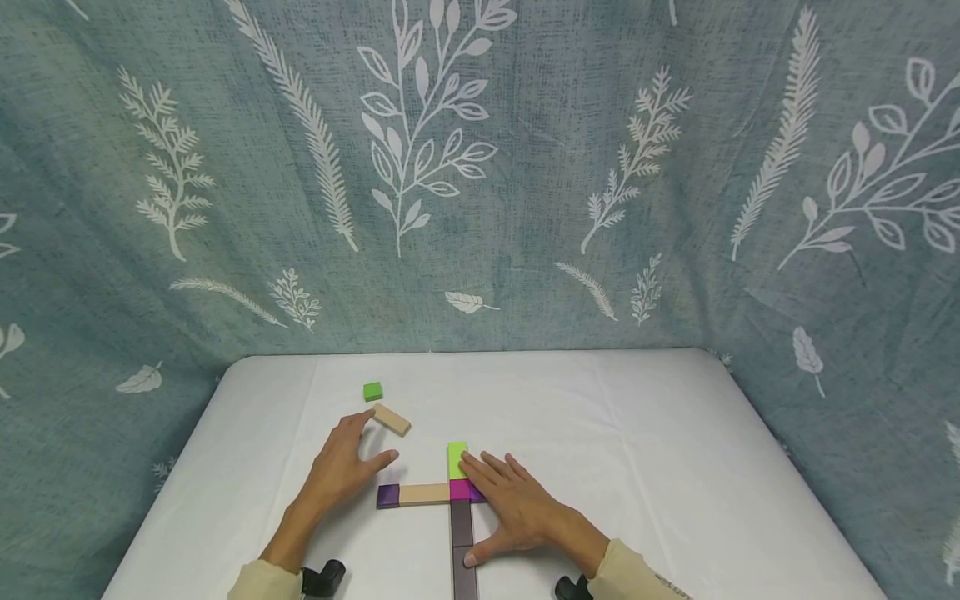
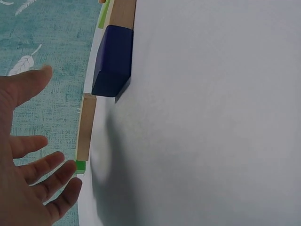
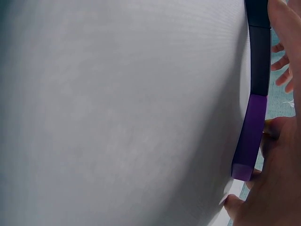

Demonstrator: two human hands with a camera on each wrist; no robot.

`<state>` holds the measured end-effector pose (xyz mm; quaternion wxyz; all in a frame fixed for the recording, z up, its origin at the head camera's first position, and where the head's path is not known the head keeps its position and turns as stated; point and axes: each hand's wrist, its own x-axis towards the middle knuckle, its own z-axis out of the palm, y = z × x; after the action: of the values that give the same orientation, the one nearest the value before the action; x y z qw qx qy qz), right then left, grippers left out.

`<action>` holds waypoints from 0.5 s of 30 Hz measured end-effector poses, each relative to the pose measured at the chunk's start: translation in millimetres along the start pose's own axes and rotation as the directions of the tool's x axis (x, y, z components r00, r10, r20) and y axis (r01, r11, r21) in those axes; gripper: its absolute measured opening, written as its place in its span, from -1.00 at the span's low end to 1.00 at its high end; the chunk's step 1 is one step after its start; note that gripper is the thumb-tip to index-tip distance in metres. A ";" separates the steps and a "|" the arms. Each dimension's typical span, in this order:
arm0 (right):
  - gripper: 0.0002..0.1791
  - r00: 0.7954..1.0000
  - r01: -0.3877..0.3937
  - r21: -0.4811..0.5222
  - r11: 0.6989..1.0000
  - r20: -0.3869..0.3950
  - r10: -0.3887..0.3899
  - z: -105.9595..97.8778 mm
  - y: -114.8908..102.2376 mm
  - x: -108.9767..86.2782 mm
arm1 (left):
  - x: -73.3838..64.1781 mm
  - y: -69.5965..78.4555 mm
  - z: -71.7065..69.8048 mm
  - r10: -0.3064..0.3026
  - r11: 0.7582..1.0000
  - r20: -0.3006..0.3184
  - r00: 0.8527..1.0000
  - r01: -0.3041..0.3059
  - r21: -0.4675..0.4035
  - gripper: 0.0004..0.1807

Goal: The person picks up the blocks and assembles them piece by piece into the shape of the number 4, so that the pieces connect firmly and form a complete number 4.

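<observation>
Flat blocks form a cross on the white table. It has a lime block (image 1: 457,460) at the top, a magenta square (image 1: 460,489) in the middle, and dark grey blocks (image 1: 462,523) running down. A tan block (image 1: 424,495) and a dark purple block (image 1: 388,497) make its left arm; a purple block (image 3: 250,136) on the right is partly covered. My right hand (image 1: 521,508) lies spread over the right side, fingertips at the lime block, thumb at a dark grey one. My left hand (image 1: 341,462) hovers with parted fingers beside a loose tan block (image 1: 392,420); contact is unclear.
A small green block (image 1: 372,392) lies behind the loose tan block. The white table (image 1: 637,433) extends to both sides. A teal leaf-patterned cloth (image 1: 525,208) hangs behind its far edge. Dark wrist-camera mounts (image 1: 324,578) sit by both sleeves.
</observation>
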<state>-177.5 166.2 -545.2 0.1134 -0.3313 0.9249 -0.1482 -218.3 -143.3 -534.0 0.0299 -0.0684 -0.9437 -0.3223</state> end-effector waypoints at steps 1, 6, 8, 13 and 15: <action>0.46 1.000 0.004 0.000 1.000 -0.005 -0.004 -0.3 -0.2 -0.2 | 0.5 -0.3 0.4 -0.004 1.000 -0.002 1.000 0.004 -0.002 -0.08; 0.47 1.000 0.020 0.007 1.000 -0.023 -0.020 -1.1 -1.0 -1.1 | 3.2 -2.4 1.4 -0.023 1.000 -0.005 1.000 0.023 -0.008 -0.09; 0.46 1.000 0.021 0.009 1.000 -0.022 -0.020 -1.1 -1.0 -1.2 | 4.3 -2.8 1.2 -0.023 1.000 -0.009 1.000 0.023 -0.007 -0.10; 0.46 1.000 0.019 0.009 1.000 -0.018 -0.019 -1.7 -1.1 -1.1 | 7.5 -1.8 0.1 -0.020 1.000 -0.012 1.000 0.020 -0.020 -0.12; 0.46 1.000 0.020 0.008 1.000 -0.019 -0.020 -1.9 -1.1 -1.2 | 9.5 -2.0 0.5 -0.027 0.999 -0.009 1.000 0.027 -0.022 -0.12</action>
<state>-176.6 166.6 -542.9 0.1046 -0.3385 0.9220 -0.1562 -227.9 -143.5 -534.6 0.0292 -0.0544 -0.9408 -0.3332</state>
